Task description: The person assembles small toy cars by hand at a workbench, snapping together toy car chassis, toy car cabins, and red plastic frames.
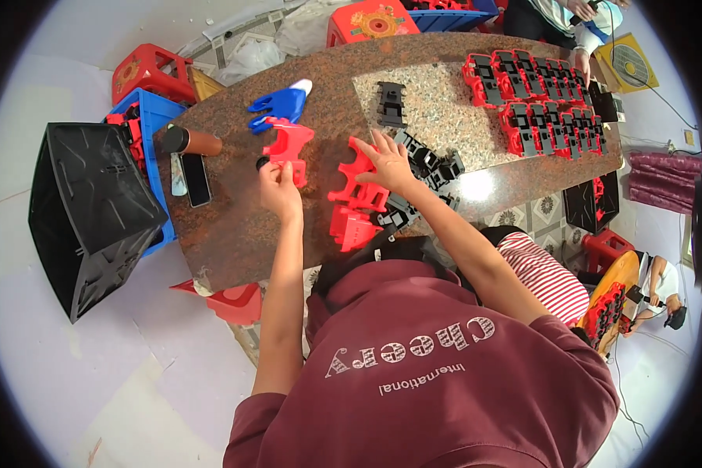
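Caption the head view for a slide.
Left hand holding a red part, right hand over more red parts beside black pieces.

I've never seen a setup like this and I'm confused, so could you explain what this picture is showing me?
There's no machine here: these are a person's own bare hands. The one picture comes from a wide fisheye camera on their head, looking down, so straight edges bend near the rim. The left hand holds a red plastic part. The right hand is spread over other red parts. Also on the stone-patterned table are loose black parts, rows of red-and-black pieces, a blue-and-white glove, a phone and a brown bottle.
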Tool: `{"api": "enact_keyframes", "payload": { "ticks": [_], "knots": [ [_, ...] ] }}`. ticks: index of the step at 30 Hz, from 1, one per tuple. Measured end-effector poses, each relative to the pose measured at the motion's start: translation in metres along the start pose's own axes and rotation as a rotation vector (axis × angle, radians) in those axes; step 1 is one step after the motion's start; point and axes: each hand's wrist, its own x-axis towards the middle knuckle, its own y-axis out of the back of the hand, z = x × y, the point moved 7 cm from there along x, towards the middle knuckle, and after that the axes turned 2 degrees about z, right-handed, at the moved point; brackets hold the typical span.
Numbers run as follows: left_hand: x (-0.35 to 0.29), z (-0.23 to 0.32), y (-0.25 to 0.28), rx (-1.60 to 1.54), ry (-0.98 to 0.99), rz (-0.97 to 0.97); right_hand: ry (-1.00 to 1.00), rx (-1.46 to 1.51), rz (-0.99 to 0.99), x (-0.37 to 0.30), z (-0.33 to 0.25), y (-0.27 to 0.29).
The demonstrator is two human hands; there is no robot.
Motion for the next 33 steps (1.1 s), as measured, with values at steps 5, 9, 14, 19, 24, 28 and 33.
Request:
{"api": "enact_keyframes", "payload": {
  "ticks": [5, 9, 14, 19, 24, 28, 33],
  "knots": [
    [-0.067, 0.114, 0.010, 0.580, -0.718, -0.151, -0.219, 1.395, -0.160, 0.009, -0.072, 0.080],
    [-0.092, 0.160, 0.010, 0.784, -1.019, -0.088, -0.207, 1.464, -0.285, 0.011, -0.055, 0.080],
    [-0.072, 0.100, 0.034, -0.352, -0.074, -0.005, -0.341, 1.866, 0.004, -0.015, -0.068, 0.076],
    [-0.055, 0.080, 0.018, -0.947, 0.337, -0.210, 0.023, 1.431, -0.401, -0.034, -0.092, 0.070],
    [-0.060, 0.082, 0.023, -0.878, 0.363, -0.318, -0.137, 0.320, 0.394, 0.067, 0.078, 0.068],
    [-0.072, 0.081, 0.005, -0.789, 0.423, -0.407, -0.011, 0.054, 0.296, 0.122, 0.138, 0.029],
    [-0.070, 0.099, -0.015, -0.779, 0.443, -0.395, -0.058, 0.140, 0.079, 0.126, 0.159, 0.004]
  ]
}}
